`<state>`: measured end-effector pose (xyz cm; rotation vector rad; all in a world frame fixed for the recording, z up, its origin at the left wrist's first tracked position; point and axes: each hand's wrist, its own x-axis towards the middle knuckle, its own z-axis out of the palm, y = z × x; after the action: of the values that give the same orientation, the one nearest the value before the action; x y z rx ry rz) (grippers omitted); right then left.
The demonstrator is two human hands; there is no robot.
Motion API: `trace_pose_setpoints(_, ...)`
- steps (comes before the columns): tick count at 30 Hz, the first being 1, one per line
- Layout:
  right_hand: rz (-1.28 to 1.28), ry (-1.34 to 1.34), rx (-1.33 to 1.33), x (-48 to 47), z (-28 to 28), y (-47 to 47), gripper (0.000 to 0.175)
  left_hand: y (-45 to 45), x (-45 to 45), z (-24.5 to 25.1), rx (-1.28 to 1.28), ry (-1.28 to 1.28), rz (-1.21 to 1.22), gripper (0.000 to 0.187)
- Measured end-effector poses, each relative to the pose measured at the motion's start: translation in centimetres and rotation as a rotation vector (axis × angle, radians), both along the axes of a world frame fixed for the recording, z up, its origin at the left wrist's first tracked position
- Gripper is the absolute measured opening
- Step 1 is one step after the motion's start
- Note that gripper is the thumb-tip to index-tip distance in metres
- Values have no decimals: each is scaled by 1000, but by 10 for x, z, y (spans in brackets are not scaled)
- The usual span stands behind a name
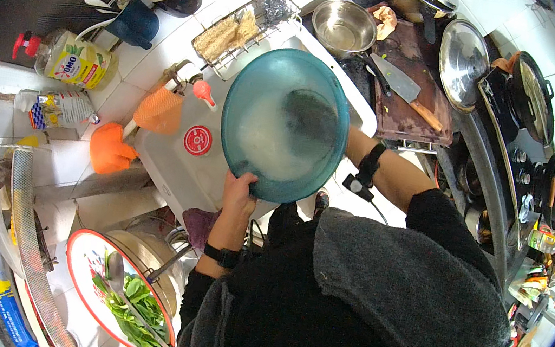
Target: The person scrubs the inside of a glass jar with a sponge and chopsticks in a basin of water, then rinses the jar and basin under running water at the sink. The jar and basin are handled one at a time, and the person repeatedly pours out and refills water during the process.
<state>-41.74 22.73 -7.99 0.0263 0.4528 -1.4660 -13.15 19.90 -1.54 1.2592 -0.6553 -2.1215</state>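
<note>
A round teal plastic basin (268, 87) is held up over the white sink, with cloudy whitish liquid inside and a dark round patch on its right side. My left hand (240, 189) grips the basin's near-left rim, thumb on top. The right forearm reaches to the basin's right side; my right hand is hidden behind it, with only a bit of wrist (354, 139) showing, so its grip cannot be seen. Left of the basin, a round red drain cover or lid (198, 140) lies in the sink (168, 158).
A wire rack with sponges (228, 33) spans the sink's far side. To the right, a cleaver (397, 78) rests on a wooden cutting board (412, 123) beside a steel pot (344, 26). A red-rimmed bowl of leafy greens (82, 274) stands low at left. An orange cloth (159, 109) hangs nearby.
</note>
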Motion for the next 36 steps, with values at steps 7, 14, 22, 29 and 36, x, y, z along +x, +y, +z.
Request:
trace_pose_setpoints(7,120,-97,43,25,43,53,36,-17,0,-25,-126,-151,40,55)
trace_pose_setpoints(14,-167,146,44,-13,84,48,41,-12,6,-10,-70,-120,16,50)
trace_pose_setpoints(22,30,691,-77,-2,130,31,48,-13,15,24,-66,-130,-183,48)
trace_pose_setpoints(29,162,474,-88,29,106,38,42,-15,2,48,-70,-109,-242,50)
trace_pose_setpoints(36,174,49,-40,51,48,66,47,-25,-21,41,-167,-66,-210,51)
